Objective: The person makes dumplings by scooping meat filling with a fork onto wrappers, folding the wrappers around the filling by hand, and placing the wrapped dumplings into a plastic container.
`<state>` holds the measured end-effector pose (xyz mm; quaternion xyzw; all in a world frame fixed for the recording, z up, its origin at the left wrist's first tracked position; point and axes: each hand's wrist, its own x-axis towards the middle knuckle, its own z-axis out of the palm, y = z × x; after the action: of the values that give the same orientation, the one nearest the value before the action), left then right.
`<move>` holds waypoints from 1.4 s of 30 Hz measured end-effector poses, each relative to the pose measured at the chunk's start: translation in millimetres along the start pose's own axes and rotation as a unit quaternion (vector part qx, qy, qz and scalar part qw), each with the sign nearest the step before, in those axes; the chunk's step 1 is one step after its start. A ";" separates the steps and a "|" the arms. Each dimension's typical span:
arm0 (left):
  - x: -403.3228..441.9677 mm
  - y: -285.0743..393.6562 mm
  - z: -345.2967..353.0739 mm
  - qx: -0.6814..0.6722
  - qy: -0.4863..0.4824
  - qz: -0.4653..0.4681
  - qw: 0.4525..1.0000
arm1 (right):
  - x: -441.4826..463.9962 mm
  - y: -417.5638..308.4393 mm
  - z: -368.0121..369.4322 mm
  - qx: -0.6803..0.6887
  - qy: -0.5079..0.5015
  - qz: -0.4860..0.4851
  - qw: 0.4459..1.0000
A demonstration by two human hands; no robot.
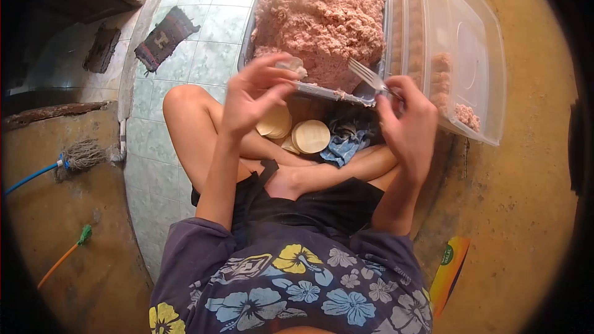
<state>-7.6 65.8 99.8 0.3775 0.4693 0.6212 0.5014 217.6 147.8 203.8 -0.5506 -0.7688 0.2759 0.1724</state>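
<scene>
My right hand (405, 124) grips a metal fork (366, 74), its tines pointing up and left over the near right corner of a grey tub (315, 91). Pink ground meat (318, 18) is heaped high in that tub. My left hand (260, 96) is raised at the tub's near left edge, fingers curled around a small pale wrapper (294, 67), partly hidden by the fingers. Below, between my crossed legs, are a stack of round, flat dough wrappers (310, 136) and another stack (275, 122) partly behind my left wrist.
Right of the tub stand clear plastic containers (473, 49) with rows of pink meat pieces. A blue cloth (346, 142) lies by my shin. A mop (83, 154), a small dark mat (166, 38) and a yellow-orange packet (450, 272) are on the floor.
</scene>
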 end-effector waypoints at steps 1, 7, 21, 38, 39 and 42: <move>-2.1 -3.9 -5.5 -0.017 0.040 -0.005 0.999 | 8.2 3.9 5.0 -0.021 -0.023 0.021 0.999; -14.8 -8.0 -29.8 -0.027 0.111 -0.030 0.993 | 87.6 33.9 112.5 -0.081 -0.082 -0.123 0.986; -31.7 -15.2 -17.6 -0.197 -0.011 -0.291 0.936 | 72.3 -44.2 92.9 -0.109 -0.159 -0.197 0.961; -12.3 33.9 48.1 0.026 0.113 0.193 0.974 | -53.6 17.3 69.6 0.336 0.011 -0.089 0.938; -11.9 35.7 50.7 0.070 0.082 0.217 0.970 | -52.3 8.4 66.1 0.331 0.027 -0.139 0.933; -13.1 33.9 51.3 0.092 0.029 0.226 0.969 | -43.8 -10.8 56.1 0.262 0.041 -0.222 0.938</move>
<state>34.2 61.5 146.6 0.5002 0.4412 0.6831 0.2975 192.2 90.8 167.9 -0.3123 -0.7641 0.3996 0.3987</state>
